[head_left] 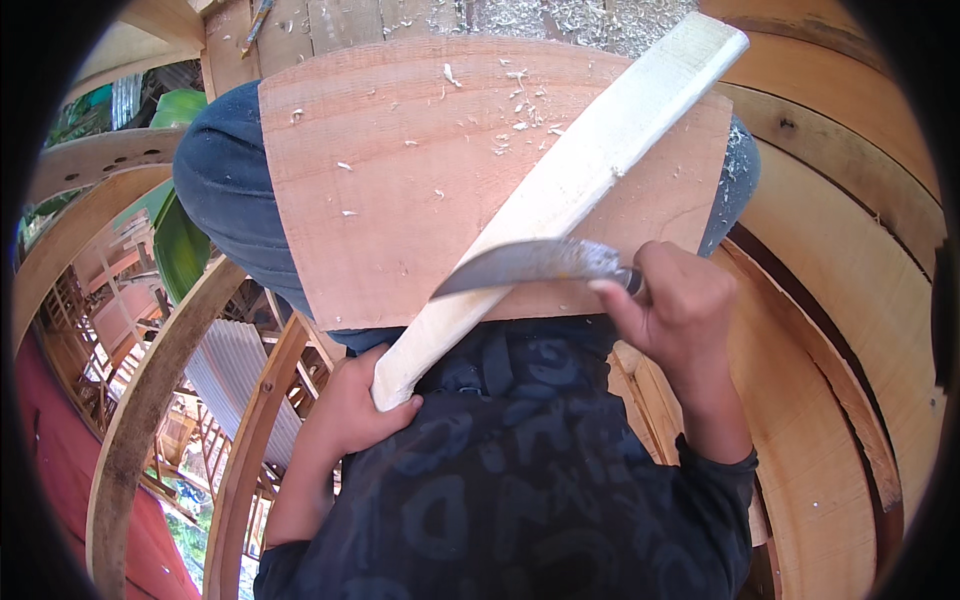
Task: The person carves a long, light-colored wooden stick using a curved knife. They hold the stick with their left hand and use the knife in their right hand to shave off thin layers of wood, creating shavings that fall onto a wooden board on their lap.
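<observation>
A pale, roughly shaped length of wood (570, 180) slants across my lap, its broad end at the far right and its narrower end close to my waist. My left hand (355, 405) is wrapped round that near end. In my right hand (680, 305) is a knife (530, 265) with a broad curved blade, gripped by its handle. The blade lies across the wood, tip pointing left; whether its edge touches the wood I cannot tell. Beneath the wood, a flat reddish board (380, 170) rests over my legs, dotted with wood shavings (518, 125).
More shavings (560, 22) cover planks beyond the board. A thin brush-like stick (257, 25) lies at the far left. Curved wooden planks (830, 250) wall the right side. Wooden rails (150, 400) stand on the left, with corrugated sheeting (240, 385) and leaves (180, 245) past them.
</observation>
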Action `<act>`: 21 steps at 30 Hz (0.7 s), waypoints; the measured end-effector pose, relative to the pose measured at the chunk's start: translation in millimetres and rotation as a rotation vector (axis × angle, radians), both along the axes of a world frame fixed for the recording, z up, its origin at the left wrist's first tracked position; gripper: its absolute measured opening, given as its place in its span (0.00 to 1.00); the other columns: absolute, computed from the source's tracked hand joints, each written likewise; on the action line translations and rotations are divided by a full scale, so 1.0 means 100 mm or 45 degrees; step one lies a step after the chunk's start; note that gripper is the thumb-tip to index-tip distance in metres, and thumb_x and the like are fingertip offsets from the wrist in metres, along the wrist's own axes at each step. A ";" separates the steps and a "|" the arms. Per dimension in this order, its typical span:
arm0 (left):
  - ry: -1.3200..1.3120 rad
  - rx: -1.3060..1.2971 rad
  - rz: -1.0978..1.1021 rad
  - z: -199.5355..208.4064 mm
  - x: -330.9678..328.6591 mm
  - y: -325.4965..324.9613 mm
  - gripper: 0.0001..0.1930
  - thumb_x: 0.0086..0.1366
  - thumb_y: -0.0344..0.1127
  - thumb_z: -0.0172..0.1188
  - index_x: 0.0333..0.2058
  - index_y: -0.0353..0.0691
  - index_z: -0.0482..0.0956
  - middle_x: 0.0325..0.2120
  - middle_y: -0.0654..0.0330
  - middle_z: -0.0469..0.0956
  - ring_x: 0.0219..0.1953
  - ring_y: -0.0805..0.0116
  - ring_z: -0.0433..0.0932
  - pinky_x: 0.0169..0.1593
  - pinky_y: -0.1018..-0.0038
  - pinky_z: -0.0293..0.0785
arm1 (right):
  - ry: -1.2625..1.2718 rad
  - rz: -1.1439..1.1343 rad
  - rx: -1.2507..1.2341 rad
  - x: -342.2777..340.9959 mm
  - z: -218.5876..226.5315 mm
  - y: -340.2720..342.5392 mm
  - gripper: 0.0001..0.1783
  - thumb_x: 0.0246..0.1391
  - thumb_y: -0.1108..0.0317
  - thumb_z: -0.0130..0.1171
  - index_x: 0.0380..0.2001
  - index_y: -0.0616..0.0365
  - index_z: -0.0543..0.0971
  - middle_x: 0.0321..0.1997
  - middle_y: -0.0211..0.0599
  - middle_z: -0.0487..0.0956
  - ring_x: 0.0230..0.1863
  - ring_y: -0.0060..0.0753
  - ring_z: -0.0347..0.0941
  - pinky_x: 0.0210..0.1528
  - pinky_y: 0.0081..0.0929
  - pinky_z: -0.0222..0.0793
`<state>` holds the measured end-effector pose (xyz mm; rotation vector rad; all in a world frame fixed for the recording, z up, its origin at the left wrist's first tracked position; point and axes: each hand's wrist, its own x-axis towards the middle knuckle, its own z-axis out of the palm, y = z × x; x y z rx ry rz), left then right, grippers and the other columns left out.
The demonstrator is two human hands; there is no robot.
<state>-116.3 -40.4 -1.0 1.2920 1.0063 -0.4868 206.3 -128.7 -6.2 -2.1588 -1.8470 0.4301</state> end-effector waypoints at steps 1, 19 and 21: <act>0.013 -0.008 -0.014 -0.01 -0.02 0.00 0.24 0.49 0.37 0.67 0.44 0.31 0.75 0.36 0.46 0.81 0.40 0.53 0.81 0.46 0.66 0.74 | 0.004 0.018 -0.020 0.02 -0.01 0.00 0.28 0.50 0.49 0.66 0.13 0.55 0.65 0.10 0.36 0.62 0.10 0.38 0.63 0.14 0.30 0.56; -0.020 -0.048 -0.011 -0.06 -0.02 0.01 0.25 0.48 0.39 0.67 0.44 0.31 0.76 0.34 0.48 0.81 0.39 0.55 0.81 0.46 0.67 0.74 | 0.067 -0.379 0.083 0.36 -0.20 0.04 0.29 0.51 0.46 0.66 0.12 0.54 0.65 0.08 0.33 0.60 0.08 0.29 0.58 0.12 0.29 0.53; -0.019 -0.046 0.001 -0.08 0.01 -0.01 0.25 0.48 0.39 0.67 0.43 0.32 0.76 0.34 0.47 0.81 0.39 0.55 0.81 0.45 0.67 0.74 | 0.018 -0.478 0.103 0.37 -0.22 0.03 0.30 0.51 0.45 0.64 0.12 0.52 0.64 0.08 0.32 0.59 0.08 0.27 0.57 0.12 0.29 0.52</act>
